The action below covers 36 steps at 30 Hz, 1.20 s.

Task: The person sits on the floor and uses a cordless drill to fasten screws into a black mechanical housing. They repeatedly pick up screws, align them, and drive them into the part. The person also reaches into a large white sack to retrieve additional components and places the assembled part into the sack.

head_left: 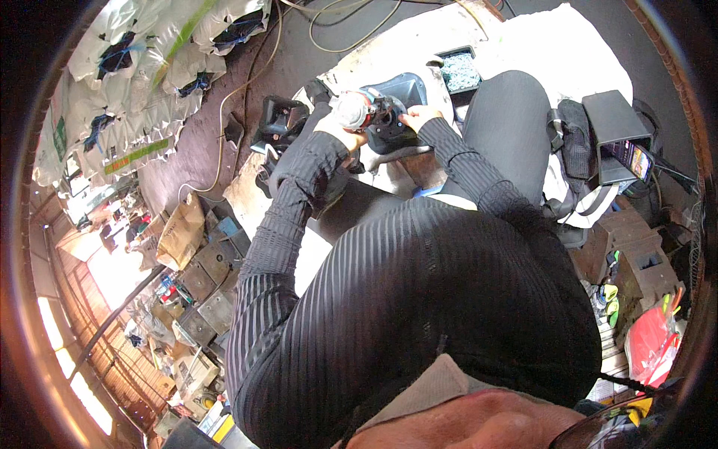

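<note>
My left hand (345, 136) is closed round a power tool (350, 111) with a rounded silver-grey end and a red band. The tool's working tip is hidden. It stands over a black moulded plastic part (407, 91) with a raised rim, which lies between my knees. My right hand (421, 117) grips the near right edge of that part, thumb and fingers pressed together on it. Just left of my left hand sits a second black plastic part (283, 120). Beyond my right hand stands a black tray (458, 71) of small bluish-silver pieces.
White sacks of dark parts (120, 60) are stacked at the upper left. Hoses (243, 86) run across the floor. At the right, a black box (617, 135) holds a lit screen beside a dark strapped bag (574, 142). Metal blocks (217, 273) and clutter lie at the left.
</note>
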### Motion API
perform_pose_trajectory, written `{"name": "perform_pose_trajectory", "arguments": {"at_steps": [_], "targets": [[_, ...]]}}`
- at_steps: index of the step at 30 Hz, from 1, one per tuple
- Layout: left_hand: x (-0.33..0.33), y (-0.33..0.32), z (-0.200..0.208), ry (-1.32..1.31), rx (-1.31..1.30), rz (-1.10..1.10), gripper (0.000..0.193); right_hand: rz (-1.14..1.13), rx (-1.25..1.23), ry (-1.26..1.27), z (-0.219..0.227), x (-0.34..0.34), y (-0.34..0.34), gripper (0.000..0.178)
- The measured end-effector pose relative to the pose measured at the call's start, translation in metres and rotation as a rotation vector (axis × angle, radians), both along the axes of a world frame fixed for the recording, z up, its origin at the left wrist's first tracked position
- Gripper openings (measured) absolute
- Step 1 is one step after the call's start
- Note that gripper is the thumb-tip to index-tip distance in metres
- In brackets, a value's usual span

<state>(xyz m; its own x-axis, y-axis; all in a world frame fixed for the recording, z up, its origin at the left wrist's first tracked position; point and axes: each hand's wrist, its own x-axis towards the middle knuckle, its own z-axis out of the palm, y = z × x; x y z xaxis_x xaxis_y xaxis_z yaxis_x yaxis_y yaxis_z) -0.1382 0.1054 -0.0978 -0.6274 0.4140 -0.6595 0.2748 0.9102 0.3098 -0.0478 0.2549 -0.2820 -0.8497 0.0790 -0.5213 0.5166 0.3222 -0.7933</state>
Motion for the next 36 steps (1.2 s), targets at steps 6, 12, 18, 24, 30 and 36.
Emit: {"name": "perform_pose_trajectory", "arguments": {"at_steps": [6, 12, 18, 24, 30, 36], "targets": [[0.016, 0.02, 0.039, -0.11, 0.102, 0.265, 0.042, -0.062, -0.158, -0.032, 0.009, -0.004, 0.008, 0.032], [0.086, -0.015, 0.071, -0.1, 0.056, 0.535, 0.047, -0.077, -0.104, -0.023, 0.009, -0.003, 0.009, 0.038], [0.216, -0.111, 0.022, 0.017, -0.026, 0.321, 0.077, -0.06, -0.308, 0.091, 0.007, 0.001, 0.017, 0.035], [0.27, -0.16, 0.048, 0.4, 0.48, 0.351, 0.06, -0.011, -0.191, 0.23, 0.069, -0.055, -0.014, 0.03], [0.378, -0.277, 0.244, 0.33, 0.436, 1.135, 0.026, 0.657, 0.357, 0.644, 0.173, -0.153, -0.14, 0.048], [0.501, -0.298, 0.216, 0.278, 0.405, 1.759, 0.028, 0.85, 0.414, 0.692, 0.148, -0.146, -0.3, 0.038]]}}
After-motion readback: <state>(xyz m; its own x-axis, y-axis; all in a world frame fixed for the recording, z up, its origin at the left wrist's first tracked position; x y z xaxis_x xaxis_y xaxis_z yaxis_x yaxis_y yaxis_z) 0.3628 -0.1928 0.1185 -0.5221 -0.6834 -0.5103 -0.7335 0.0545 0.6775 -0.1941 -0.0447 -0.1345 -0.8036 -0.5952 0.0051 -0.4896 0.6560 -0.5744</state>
